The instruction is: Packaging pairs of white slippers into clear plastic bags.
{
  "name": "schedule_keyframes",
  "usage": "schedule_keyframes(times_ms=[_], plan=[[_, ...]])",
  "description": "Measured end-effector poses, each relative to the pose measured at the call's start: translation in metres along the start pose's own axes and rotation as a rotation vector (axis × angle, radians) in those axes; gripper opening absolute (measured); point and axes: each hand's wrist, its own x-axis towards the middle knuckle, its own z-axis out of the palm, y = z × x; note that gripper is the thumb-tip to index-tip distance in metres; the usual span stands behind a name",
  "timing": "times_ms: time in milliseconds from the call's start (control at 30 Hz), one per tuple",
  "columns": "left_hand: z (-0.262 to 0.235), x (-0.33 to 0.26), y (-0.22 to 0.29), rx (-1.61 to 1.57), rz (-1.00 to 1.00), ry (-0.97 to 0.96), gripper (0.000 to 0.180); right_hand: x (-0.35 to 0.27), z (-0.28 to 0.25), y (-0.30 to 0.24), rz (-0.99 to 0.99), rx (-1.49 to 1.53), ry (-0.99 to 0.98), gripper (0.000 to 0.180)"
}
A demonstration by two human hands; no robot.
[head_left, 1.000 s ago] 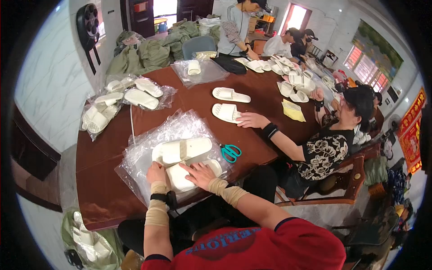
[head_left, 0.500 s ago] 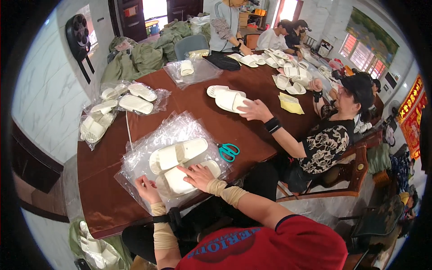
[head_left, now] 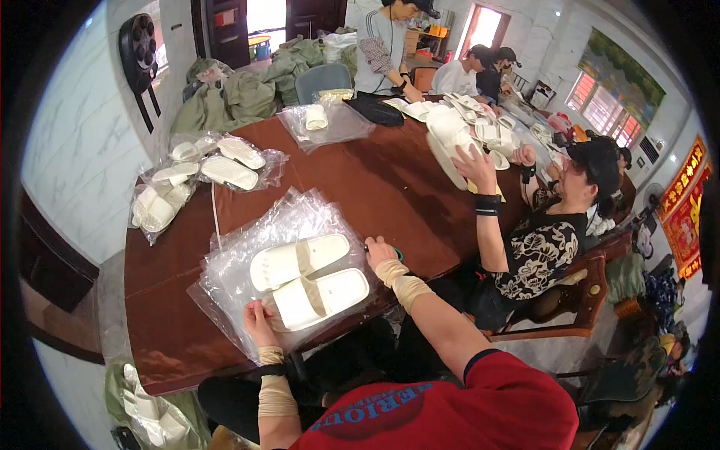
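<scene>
Two cream slide slippers with beige see-through straps lie side by side on a stack of clear plastic bags (head_left: 225, 281): a far slipper (head_left: 326, 250) and a near slipper (head_left: 341, 289). At the near slipper's left end, my left hand (head_left: 259, 324) has its fingers bent together at the edge of the bags. My right hand (head_left: 381, 252) is right of the slippers, closed over the scissors (head_left: 399, 255). The hand covers most of them; a bit of teal handle shows beside it.
Bagged slippers (head_left: 230, 172) lie at the table's far left. Across the brown tablecloth (head_left: 315, 169), a folded white item (head_left: 316, 117) rests on plastic. On my right, a seated co-worker (head_left: 551, 232) holds up slippers (head_left: 450, 139). More slippers (head_left: 491, 135) are piled beyond, near other people.
My right hand has left the near slipper and moved right onto the scissors. My left hand has shifted slightly right. The co-worker has raised the held slippers and moved them right.
</scene>
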Motion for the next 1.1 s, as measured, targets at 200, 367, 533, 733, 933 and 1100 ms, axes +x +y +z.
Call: schedule_keyframes(times_ms=[200, 367, 533, 733, 933, 1100], plan=[[-0.011, -0.006, -0.001, 0.031, 0.069, 0.01, 0.009, -0.017, -0.019, -0.011, -0.046, -0.076, 0.085, 0.033], [-0.005, -0.01, 0.007, 0.067, 0.061, 0.004, 0.009, -0.022, -0.028, 0.01, 0.007, -0.174, -0.094, 0.041], [-0.011, -0.007, 0.0, 0.042, 0.073, -0.014, 0.008, -0.015, -0.025, 0.007, 0.021, -0.157, -0.101, 0.048], [-0.009, -0.008, 0.0, -0.038, 0.028, -0.004, 0.008, -0.012, -0.036, 0.015, 0.139, 0.181, -0.135, 0.051], [-0.019, -0.008, -0.005, -0.027, -0.038, 0.082, 0.01, -0.005, -0.078, -0.033, -0.114, 0.457, 0.22, 0.06], [-0.007, -0.003, 0.005, 0.06, -0.038, 0.061, 0.01, -0.012, -0.138, -0.106, -0.527, 0.039, 0.172, 0.059]])
